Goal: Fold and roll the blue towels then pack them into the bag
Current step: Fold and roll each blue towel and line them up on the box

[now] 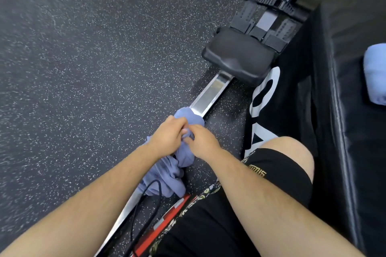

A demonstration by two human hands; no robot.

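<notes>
A crumpled blue towel (pixel 167 171) hangs bunched over the steel rail of a rowing machine, low in the middle of the head view. My left hand (pixel 167 135) grips the upper part of the towel with curled fingers. My right hand (pixel 201 142) pinches the same bunch of cloth just to the right, touching the left hand. A second blue towel (pixel 376 73), rolled, lies on a black padded mat at the right edge. No bag shows in the frame.
The rowing machine's steel rail (pixel 211 94) runs diagonally, with its black seat (pixel 238 56) and footrests (pixel 269 25) further up. Speckled dark rubber floor (pixel 83 58) fills the left. The black mat (pixel 344 110) borders the right. My bare knee (pixel 292 152) and a black cable (pixel 146 204) are near.
</notes>
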